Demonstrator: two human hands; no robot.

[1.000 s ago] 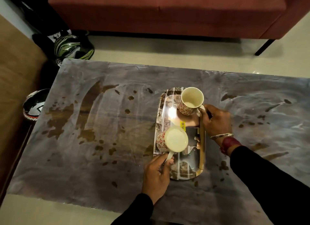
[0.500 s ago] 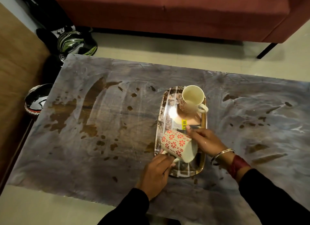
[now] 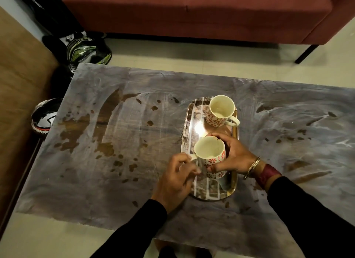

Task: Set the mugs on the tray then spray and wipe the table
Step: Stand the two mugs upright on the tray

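From the head view, a long glossy tray (image 3: 211,192) with a gold rim lies right of centre on the marbled grey bench (image 3: 119,184), its long side running away from the person. 2 cream mugs with red flower prints are over it. The far mug (image 3: 221,111) stands upright on the tray's far end, mouth up, handle pointing right. The near mug (image 3: 210,154) is upright over the tray's near half, also mouth up; whether its base touches the tray cannot be told. The right hand (image 3: 234,155) grips this near mug, fingers curled round its far and right side and the thumb pressed on the patterned wall facing the person. The left hand (image 3: 176,179) sits just beside the mug's left side with its fingers curled inward at the tray's left edge; it is blurred, and I cannot tell whether it holds the mug's handle or nothing. Both arms wear black sleeves, and 2 thin bangles (image 3: 253,166) ring the right wrist. Brown stains (image 3: 107,115) and smaller spots are scattered across the bench, heaviest on its left half. Beyond the bench is pale floor (image 3: 172,52) and a red sofa (image 3: 192,11). A green and black helmet (image 3: 86,50) lies on the floor off the bench's far left corner.
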